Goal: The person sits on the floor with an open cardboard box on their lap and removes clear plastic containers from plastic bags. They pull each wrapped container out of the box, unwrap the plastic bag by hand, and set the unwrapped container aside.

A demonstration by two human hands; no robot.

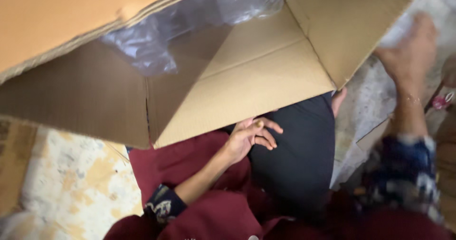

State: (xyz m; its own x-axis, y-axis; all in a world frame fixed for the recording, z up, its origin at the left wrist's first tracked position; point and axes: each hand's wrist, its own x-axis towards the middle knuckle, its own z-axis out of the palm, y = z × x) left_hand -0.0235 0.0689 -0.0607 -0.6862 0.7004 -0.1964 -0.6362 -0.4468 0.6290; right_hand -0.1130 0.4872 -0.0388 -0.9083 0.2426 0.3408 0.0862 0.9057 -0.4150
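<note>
A large open cardboard box (256, 74) lies on its side over my lap, with a crumpled clear plastic liner (156, 45) inside it. My left hand (249, 135) rests palm up on my lap just under the box's lower flap, fingers loosely apart and holding nothing. My right hand (411, 50) is raised at the far right beside the box's right wall and is blurred by motion. Something pale and white (396, 28) shows at its fingers, but I cannot tell whether the hand grips it.
My maroon garment (199, 207) and black trousers (294, 159) fill the lower middle. A worn, mottled pale floor (76, 183) shows at left and right. A flat cardboard piece (373, 135) lies at right, and another (14, 159) at the left edge.
</note>
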